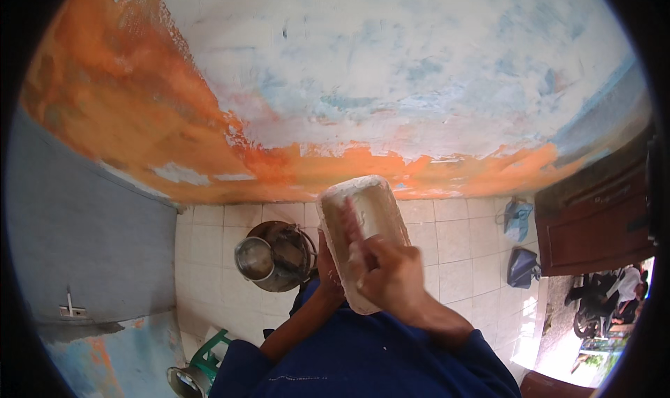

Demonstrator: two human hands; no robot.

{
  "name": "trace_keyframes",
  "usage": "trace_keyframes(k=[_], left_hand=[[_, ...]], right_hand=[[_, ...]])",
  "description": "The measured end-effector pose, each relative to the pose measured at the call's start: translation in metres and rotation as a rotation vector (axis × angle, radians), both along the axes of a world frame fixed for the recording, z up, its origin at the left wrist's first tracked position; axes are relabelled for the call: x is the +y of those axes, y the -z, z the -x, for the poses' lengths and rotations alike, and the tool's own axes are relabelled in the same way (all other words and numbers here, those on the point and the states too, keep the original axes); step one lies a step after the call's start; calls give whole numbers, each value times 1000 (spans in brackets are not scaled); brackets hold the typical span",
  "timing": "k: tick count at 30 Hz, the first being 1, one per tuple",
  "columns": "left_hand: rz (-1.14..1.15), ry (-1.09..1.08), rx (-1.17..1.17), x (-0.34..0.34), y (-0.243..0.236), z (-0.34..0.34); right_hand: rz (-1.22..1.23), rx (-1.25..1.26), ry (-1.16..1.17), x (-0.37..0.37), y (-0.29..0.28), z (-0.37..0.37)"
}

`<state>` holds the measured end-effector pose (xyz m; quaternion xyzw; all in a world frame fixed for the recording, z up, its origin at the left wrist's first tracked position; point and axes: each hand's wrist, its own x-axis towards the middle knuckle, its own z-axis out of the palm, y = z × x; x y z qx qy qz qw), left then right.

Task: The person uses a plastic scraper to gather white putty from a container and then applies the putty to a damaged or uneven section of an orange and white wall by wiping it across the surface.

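Observation:
In front of my body is a long, pale tray (375, 204) with rounded corners, its rim crusted with whitish paste. My left hand (328, 262) grips it along the left side, and the fingers beneath are hidden. Over the near half of the tray, my right hand (393, 271) is closed around a narrow reddish tool (352, 218). The tool slants down into the tray, its far end in the pale material. Motion blurs the right hand and the tool, so the tool's exact kind is unclear.
Ahead rises an orange wall (139, 119) largely coated with white filler. A metal pot (255, 260) rests on a round dark stand, left on the tiled floor. Near it is a green plastic stool (209, 353). Bags (520, 267) lie by the brown door (593, 216).

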<state>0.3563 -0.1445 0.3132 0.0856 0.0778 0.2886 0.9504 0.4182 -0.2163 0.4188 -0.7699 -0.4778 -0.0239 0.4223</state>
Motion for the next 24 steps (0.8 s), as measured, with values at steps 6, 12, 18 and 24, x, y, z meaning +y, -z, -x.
trace_keyframes(k=[6, 12, 18, 24], left_hand=[[214, 119, -352, -1, 16, 7], [-35, -88, 182, 2, 20, 0], [304, 65, -287, 2, 21, 2], [194, 18, -50, 4, 10, 8]], right_hand=[[110, 75, -50, -19, -12, -4], [8, 91, -24, -2, -3, 8], [106, 18, -12, -16, -7, -2], [69, 62, -10, -13, -19, -4]])
